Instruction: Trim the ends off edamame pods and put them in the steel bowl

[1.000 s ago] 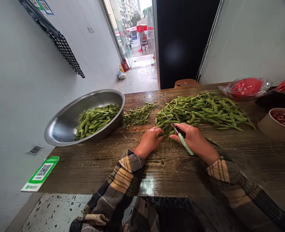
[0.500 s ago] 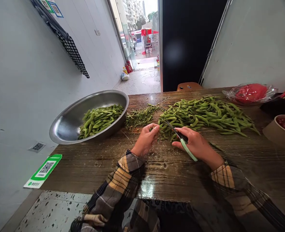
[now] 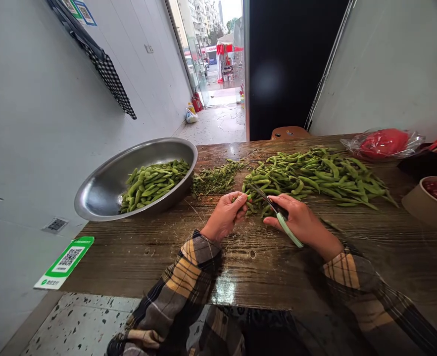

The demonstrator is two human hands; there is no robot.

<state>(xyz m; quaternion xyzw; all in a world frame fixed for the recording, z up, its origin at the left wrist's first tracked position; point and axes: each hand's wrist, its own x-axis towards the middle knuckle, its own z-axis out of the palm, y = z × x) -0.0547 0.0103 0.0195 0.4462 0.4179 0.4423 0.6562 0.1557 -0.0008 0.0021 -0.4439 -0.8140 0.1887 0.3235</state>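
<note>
My left hand (image 3: 227, 212) is closed in a pinch on a green edamame pod (image 3: 248, 197), whose tip shows past the fingertips. To its right, my right hand (image 3: 296, 217) grips a pair of scissors (image 3: 288, 230) with pale green handles; the blades point up and left toward the pod. Behind both hands spreads a loose pile of edamame pods (image 3: 315, 173). On the left, a tilted steel bowl (image 3: 99, 193) holds more pods (image 3: 155, 183). Between bowl and pile lies a heap of green trimmings (image 3: 218, 178).
On the wooden table (image 3: 147, 267), a green QR code card (image 3: 68, 259) lies at the left edge. At the right are a paper tub (image 3: 422, 207) of dark red pieces and a red item in clear plastic (image 3: 385, 143). Small scraps litter the wood between my arms.
My left fingers have shifted slightly right and down, and more of the green pod now shows at their tips. My right hand and the scissors look almost unmoved.
</note>
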